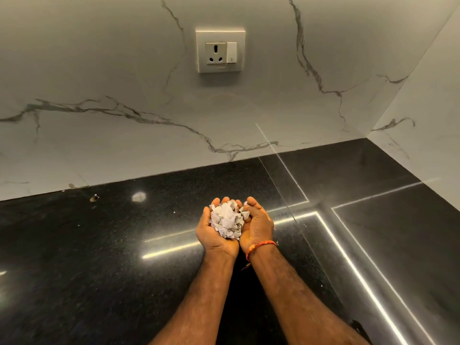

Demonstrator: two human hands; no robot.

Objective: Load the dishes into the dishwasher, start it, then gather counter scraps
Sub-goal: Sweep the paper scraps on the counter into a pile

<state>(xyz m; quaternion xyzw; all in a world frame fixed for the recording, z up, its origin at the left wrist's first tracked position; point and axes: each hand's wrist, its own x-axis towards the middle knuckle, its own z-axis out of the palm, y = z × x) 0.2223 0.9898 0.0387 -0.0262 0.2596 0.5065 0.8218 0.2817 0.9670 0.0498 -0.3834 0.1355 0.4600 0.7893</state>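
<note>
My left hand [216,235] and my right hand [256,226] are cupped side by side, palms up, their inner edges pressed together so they form one bowl over the black worktop [99,257]. Heaped in that bowl is the pile of torn paper scraps [227,221], white and grey pieces, some with fine print on them, lying mostly across my left palm and spilling toward the right. My grip is neither flat apart nor clamped: the fingers of both hands curl up and inward around the heap, cradling it loosely, with the fingertips rising above the far side of the pile. A few bits poke out between the fingertips of my right hand. An orange thread band [260,246] is tied around my right wrist, and both forearms reach in bare from the lower edge of the view. The worktop is glossy and speckled, streaked with bright reflected light lines to the right of my hands; a small pale mark [138,196] and a tiny dark speck [94,198] sit on it near the back edge, well apart from my hands. Behind it rises a white marble-veined wall [99,83] carrying a socket plate [220,51] with a switch beside the socket.
</note>
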